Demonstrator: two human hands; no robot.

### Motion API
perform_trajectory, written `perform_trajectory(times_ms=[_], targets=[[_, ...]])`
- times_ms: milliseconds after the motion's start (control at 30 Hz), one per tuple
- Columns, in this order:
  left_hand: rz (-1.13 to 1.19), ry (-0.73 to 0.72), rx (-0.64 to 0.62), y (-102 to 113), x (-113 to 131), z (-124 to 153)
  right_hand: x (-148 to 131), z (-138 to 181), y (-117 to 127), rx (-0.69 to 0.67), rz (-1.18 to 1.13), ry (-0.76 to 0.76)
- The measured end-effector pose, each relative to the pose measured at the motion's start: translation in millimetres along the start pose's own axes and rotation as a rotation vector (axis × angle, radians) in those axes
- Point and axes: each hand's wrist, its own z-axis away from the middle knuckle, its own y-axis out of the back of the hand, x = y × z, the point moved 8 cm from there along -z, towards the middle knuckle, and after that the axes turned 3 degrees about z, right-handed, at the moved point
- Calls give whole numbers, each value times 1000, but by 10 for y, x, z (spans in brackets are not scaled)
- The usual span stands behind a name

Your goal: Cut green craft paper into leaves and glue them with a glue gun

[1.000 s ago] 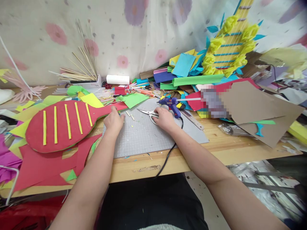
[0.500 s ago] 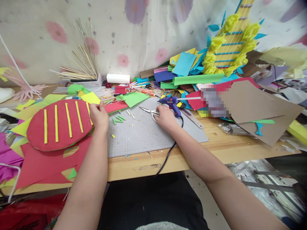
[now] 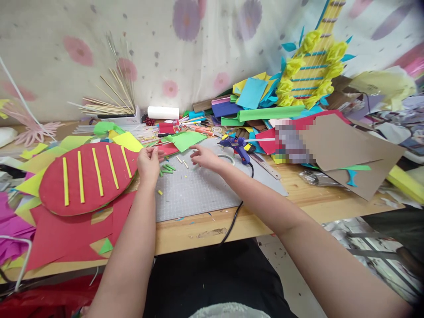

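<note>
At a table [image 3: 185, 236] by flowered cloth [image 3: 145, 26], right hand [image 3: 206, 158] splays, left hand's [image 3: 149, 165] grip unclear.

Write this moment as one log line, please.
left hand: by red cutout, grip unclear | right hand: open over cutting mat | green pieces: on mat

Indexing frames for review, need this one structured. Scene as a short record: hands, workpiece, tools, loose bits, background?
left hand: at the red cutout's narrow end; grip unclear
right hand: above the gray mat, fingers parted, nothing visibly held
workpiece: red cutout, rounded body, five yellow strips
tools: purple glue gun and metal ruler, right of the right hand; scissors mostly hidden by that hand and forearm
loose bits: short green pieces on the mat, beside the left hand
background: yellow guitar-shaped piece, flowered curtain
</note>
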Motion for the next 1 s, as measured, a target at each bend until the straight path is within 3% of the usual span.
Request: perform_trajectory(times_ms=[67, 200, 367, 500, 667, 900, 1000], targets=[[-7, 0, -13, -12, -9, 12, 27, -147, -157, -84, -293, -150], [-57, 18, -31, -28, -31, 34, 50, -316, -218, -13, -652, -311], [-152, 36, -27, -27, -30, 40, -84, -214, -105, -83, -735, -191], [-1, 124, -73, -161, -47, 120, -169, -41, -42, -100, -609, -27], [144, 358, -192, -417, -201, 304, -117, 32, -196, -89, -460, 36], [285, 386, 77, -231, -306, 242, -75, -42, -277, -102, -286, 105], [310, 301, 147, -166, -264, 200, -59, -64, -198, 41, 31, 140]])
